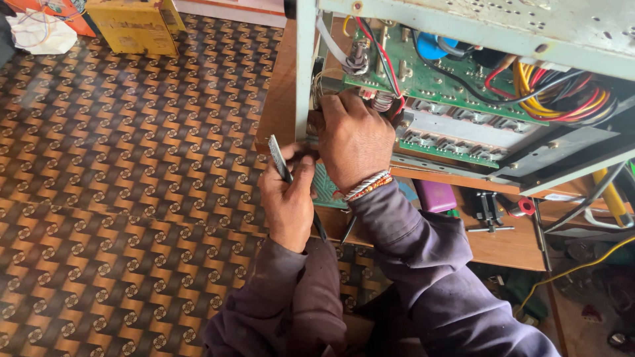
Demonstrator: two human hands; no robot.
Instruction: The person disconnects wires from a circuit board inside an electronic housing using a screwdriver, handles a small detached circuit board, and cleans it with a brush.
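The left hand has its grip closed round a thin grey tool, blade pointing up, just off the desk's left edge. The right hand reaches into the open metal case at the desk's left end; its fingertips are hidden among the wires, so I cannot tell what that grip holds. The green board sits inside the case, beside a bundle of yellow and red wires. A purple block lies near the front edge.

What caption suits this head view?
Right hand reaches into an open grey metal chassis by its green circuit board; left hand grips a slim tool.
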